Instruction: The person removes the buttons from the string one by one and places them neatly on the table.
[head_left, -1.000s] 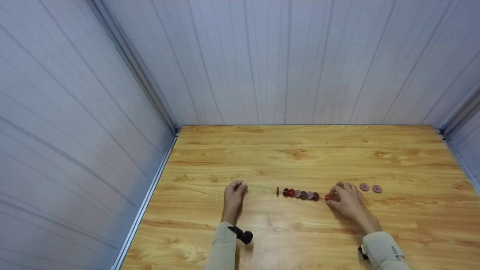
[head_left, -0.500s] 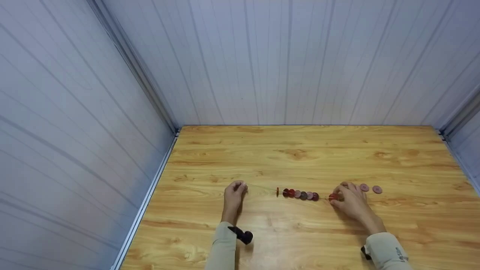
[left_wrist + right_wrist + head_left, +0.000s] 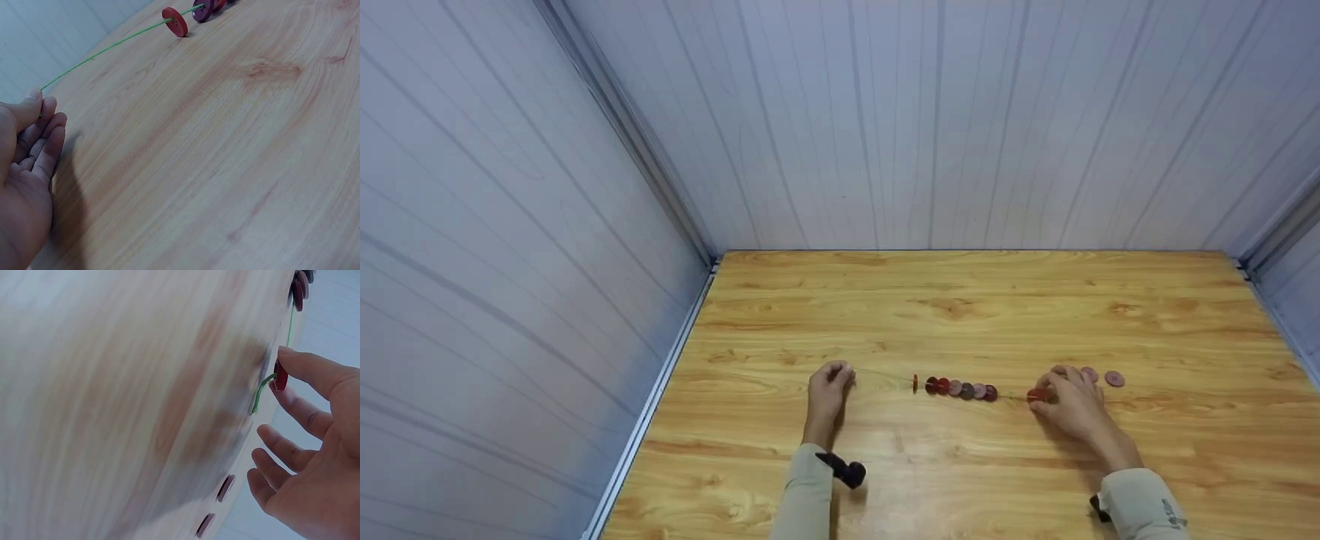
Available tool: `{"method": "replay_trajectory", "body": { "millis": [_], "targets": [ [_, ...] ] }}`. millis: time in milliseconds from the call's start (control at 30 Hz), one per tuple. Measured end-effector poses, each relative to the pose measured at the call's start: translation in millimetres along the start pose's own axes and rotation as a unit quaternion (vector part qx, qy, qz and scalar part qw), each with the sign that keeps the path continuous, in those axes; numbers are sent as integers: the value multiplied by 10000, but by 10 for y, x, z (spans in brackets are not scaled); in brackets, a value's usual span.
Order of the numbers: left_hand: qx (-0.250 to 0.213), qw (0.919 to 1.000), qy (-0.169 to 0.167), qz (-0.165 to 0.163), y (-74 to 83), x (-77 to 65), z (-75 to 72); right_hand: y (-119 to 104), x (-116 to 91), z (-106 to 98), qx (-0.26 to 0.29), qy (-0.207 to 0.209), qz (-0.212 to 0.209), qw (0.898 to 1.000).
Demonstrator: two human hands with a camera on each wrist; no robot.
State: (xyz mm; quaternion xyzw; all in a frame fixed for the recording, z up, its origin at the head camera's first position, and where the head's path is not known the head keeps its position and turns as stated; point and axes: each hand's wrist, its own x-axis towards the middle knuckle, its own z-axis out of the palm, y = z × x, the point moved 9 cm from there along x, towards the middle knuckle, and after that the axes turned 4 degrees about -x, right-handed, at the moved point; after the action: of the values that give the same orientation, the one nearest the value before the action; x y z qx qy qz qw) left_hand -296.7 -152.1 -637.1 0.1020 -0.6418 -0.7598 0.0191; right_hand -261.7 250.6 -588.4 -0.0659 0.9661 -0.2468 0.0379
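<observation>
Just right of the row of strung buttons (image 3: 961,388), the thumb and forefinger of the right hand (image 3: 1080,409) pinch a red button (image 3: 282,377) threaded on the green string (image 3: 90,58), whose short tail (image 3: 259,392) sticks out past it; the other fingers bend loosely, holding nothing. Well left of the row, the left hand (image 3: 826,394) nips the string near its other end between thumb and fingertip. A lone orange-red button (image 3: 915,384) stands on edge just left of the row, strung too. Farther right of the row lie two loose pink buttons (image 3: 1114,379), the nearer partly behind the right hand. With so little tail, a tug from the left could likely draw the string out of the pinched button; a slack left pinch might let the lone button slide off. The right knuckles could also nudge the pink pair.
</observation>
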Motion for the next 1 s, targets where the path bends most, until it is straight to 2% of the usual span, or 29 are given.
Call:
{"method": "replay_trajectory", "body": {
  "millis": [133,367,533,600,800,1000],
  "targets": [
    [58,9999,76,31,13,-17,5,25,-21,-18,-8,48,-7,10000],
    [-267,9996,70,4,-3,-21,20,61,-56,-46,-11,96,13,10000],
    [70,9999,78,85,17,-8,-3,81,-72,-64,20,109,49,9999],
    [202,9997,50,90,51,-12,-4,87,-75,-70,18,117,57,9999],
    [204,9997,-45,134,271,-129,44,115,-82,-74,-19,100,121,9999],
    [335,9991,27,240,307,-142,37,134,-95,-99,-8,82,132,9999]
  ]
}}
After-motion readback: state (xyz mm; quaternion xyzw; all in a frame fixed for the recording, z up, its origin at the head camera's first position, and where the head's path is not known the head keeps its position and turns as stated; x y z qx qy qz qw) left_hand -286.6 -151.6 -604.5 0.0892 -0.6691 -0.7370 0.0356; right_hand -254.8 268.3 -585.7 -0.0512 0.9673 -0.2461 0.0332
